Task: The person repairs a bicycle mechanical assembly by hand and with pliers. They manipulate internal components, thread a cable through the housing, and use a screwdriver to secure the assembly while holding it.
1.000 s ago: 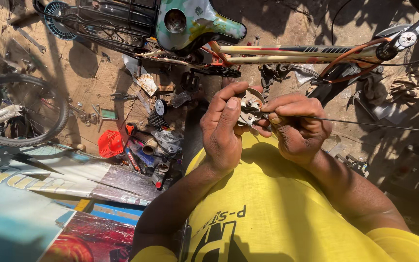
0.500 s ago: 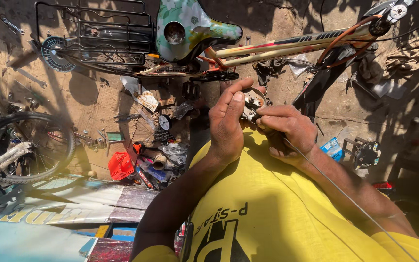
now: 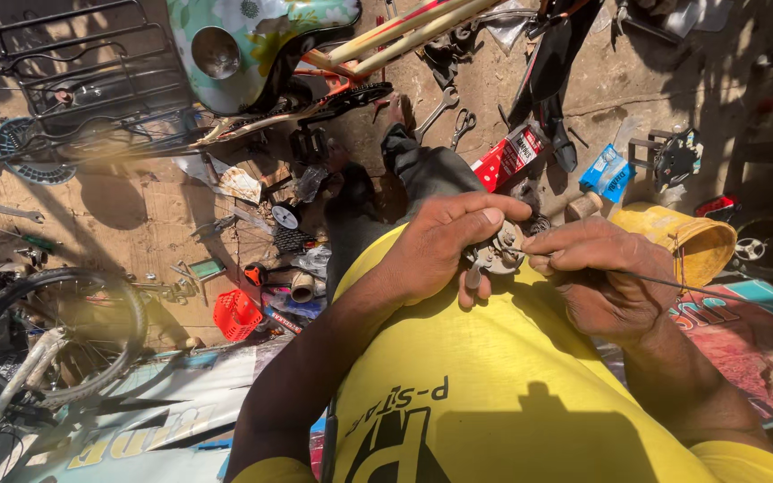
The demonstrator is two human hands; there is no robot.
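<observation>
My left hand [image 3: 445, 241] and right hand [image 3: 601, 268] pinch a metal part [image 3: 496, 255]; beyond it lie a red box [image 3: 510, 154] and a blue packet [image 3: 607, 173].

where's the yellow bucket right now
In the head view, the yellow bucket lies on its side on the ground at right, just beyond the right hand, below the blue packet.

A red carton [image 3: 509, 155] and blue packet [image 3: 607, 173] lie near a printed banner [image 3: 149, 420].

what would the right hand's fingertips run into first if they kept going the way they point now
The right hand points its fingertips leftward at the small grey metal part that the left hand pinches. They would meet that part first; they already look in contact with it.
</observation>
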